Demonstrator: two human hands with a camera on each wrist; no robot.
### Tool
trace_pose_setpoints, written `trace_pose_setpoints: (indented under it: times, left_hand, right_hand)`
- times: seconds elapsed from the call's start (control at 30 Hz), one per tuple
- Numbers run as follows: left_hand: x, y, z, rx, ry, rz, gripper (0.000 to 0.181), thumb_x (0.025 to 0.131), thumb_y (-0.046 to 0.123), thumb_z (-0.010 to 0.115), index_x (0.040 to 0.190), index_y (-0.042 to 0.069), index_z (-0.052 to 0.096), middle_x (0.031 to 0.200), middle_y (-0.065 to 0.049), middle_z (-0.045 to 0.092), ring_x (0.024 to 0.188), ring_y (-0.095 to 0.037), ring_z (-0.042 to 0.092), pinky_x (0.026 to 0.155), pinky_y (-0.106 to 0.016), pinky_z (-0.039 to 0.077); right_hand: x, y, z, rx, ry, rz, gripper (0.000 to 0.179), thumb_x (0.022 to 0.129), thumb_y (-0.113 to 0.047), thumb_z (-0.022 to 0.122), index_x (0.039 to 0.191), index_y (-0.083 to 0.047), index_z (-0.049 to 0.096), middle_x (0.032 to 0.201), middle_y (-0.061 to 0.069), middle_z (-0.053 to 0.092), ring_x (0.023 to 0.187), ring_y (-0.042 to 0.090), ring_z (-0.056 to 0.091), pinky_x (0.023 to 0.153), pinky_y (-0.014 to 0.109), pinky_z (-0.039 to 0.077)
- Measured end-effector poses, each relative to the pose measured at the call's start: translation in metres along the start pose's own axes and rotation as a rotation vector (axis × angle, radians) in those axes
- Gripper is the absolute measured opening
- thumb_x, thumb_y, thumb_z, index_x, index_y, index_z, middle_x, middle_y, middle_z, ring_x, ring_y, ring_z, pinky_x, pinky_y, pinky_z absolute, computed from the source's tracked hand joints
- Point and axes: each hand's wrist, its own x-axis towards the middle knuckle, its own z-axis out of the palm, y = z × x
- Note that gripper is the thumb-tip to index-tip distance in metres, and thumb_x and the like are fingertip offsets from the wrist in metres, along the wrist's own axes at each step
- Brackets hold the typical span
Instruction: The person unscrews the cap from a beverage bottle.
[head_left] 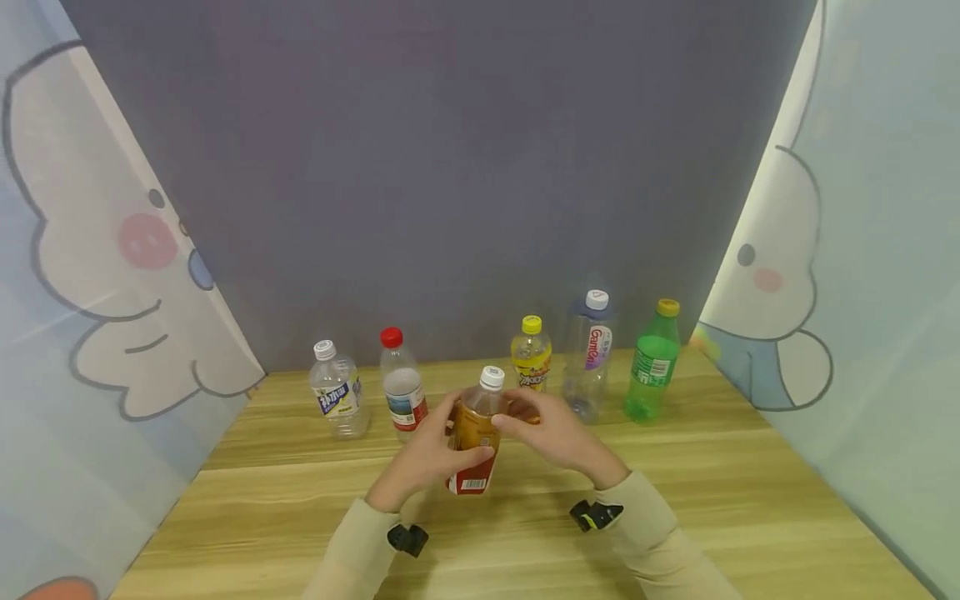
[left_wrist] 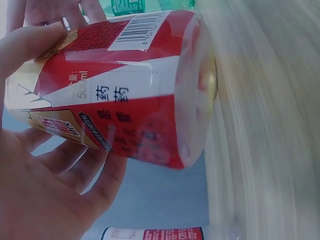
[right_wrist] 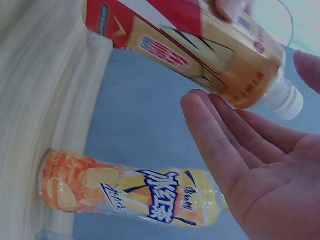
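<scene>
In the head view my left hand grips a plastic bottle with a white cap and a red, white and tan label. The left wrist view shows the thumb across one side of this bottle and the fingers along the other, its base close over the wooden table. My right hand is held at the bottle's upper right. In the right wrist view its fingers are extended beside the bottle's shoulder, with the thumb apart from them near the white cap.
Behind stand a clear bottle with a white cap, a red-capped bottle, a yellow-capped iced tea bottle, a tall clear bottle and a green bottle. A grey panel rises at the wooden table's back edge.
</scene>
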Motion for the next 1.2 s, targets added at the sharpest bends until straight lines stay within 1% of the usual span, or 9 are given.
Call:
trace_pose_setpoints:
  times: [0.13,0.23,0.47,0.57,0.67,0.77,0.9,1.0,1.2]
  left_hand:
    - [-0.003,0.003,-0.001,0.046,-0.033,0.017,0.083,0.086,0.036,0.082,0.154,0.019,0.038,0.140,-0.004,0.052,0.117,-0.025,0.058,0.090,-0.047,0.053]
    - [-0.004,0.004,0.000,0.100,-0.035,0.044,0.082,0.085,0.036,0.083,0.152,0.020,0.039,0.138,-0.001,0.052,0.117,-0.021,0.057,0.091,-0.045,0.052]
    - [-0.003,0.005,0.004,0.225,0.021,0.126,0.080,0.080,0.030,0.086,0.148,0.018,0.046,0.135,-0.002,0.054,0.117,-0.019,0.054,0.090,-0.045,0.051]
    - [-0.002,0.005,0.006,0.275,0.029,0.134,0.081,0.079,0.029,0.087,0.149,0.020,0.046,0.136,-0.003,0.054,0.116,-0.019,0.054,0.089,-0.045,0.051]
    - [-0.001,0.004,0.008,0.315,0.034,0.140,0.083,0.078,0.028,0.087,0.149,0.021,0.046,0.136,-0.005,0.054,0.114,-0.020,0.055,0.087,-0.045,0.051]
    - [-0.002,0.004,0.009,0.348,0.035,0.143,0.083,0.078,0.028,0.088,0.149,0.021,0.046,0.135,-0.006,0.054,0.114,-0.022,0.055,0.088,-0.046,0.051]
    - [-0.002,0.004,0.009,0.402,0.033,0.145,0.082,0.078,0.027,0.088,0.148,0.020,0.047,0.130,-0.006,0.056,0.110,-0.022,0.056,0.086,-0.045,0.051]
    - [-0.002,0.003,0.010,0.431,0.032,0.145,0.081,0.077,0.028,0.088,0.147,0.019,0.048,0.126,-0.005,0.057,0.106,-0.020,0.056,0.084,-0.044,0.051]
    - [-0.002,0.005,0.012,0.449,0.030,0.141,0.081,0.077,0.029,0.088,0.147,0.019,0.048,0.126,-0.004,0.057,0.108,-0.020,0.055,0.084,-0.044,0.050]
  right_hand:
    - [-0.002,-0.002,-0.006,-0.013,0.042,0.013,0.046,0.100,-0.037,0.065,0.131,-0.003,0.064,0.109,0.005,0.072,0.098,0.020,0.067,0.083,0.040,0.055]
    - [-0.003,-0.003,-0.010,-0.025,0.092,0.029,0.045,0.099,-0.038,0.065,0.129,-0.005,0.066,0.107,0.004,0.074,0.096,0.020,0.068,0.079,0.038,0.056]
    - [0.000,-0.003,-0.014,-0.059,0.187,0.066,0.041,0.099,-0.044,0.063,0.117,-0.008,0.071,0.099,0.004,0.075,0.087,0.016,0.069,0.073,0.036,0.055]
    - [-0.001,-0.005,-0.015,-0.048,0.210,0.073,0.040,0.099,-0.043,0.064,0.114,-0.007,0.072,0.086,0.001,0.072,0.075,0.015,0.066,0.065,0.035,0.053]
    - [-0.001,-0.005,-0.016,-0.042,0.231,0.070,0.039,0.098,-0.043,0.065,0.109,-0.006,0.073,0.070,-0.001,0.064,0.061,0.014,0.058,0.055,0.032,0.048]
    - [-0.001,-0.004,-0.015,-0.037,0.244,0.072,0.039,0.098,-0.044,0.066,0.105,-0.006,0.073,0.061,-0.002,0.058,0.052,0.014,0.054,0.049,0.031,0.044]
    - [-0.001,-0.003,-0.013,-0.041,0.251,0.076,0.039,0.097,-0.044,0.068,0.101,-0.006,0.073,0.056,-0.003,0.055,0.046,0.014,0.050,0.045,0.029,0.040]
    - [0.000,-0.003,-0.012,-0.058,0.261,0.080,0.038,0.096,-0.043,0.070,0.099,-0.005,0.073,0.057,-0.003,0.057,0.047,0.014,0.050,0.045,0.029,0.040]
    - [-0.001,-0.004,-0.011,-0.098,0.270,0.120,0.037,0.095,-0.042,0.071,0.091,-0.006,0.073,0.062,-0.003,0.061,0.050,0.014,0.054,0.047,0.031,0.044]
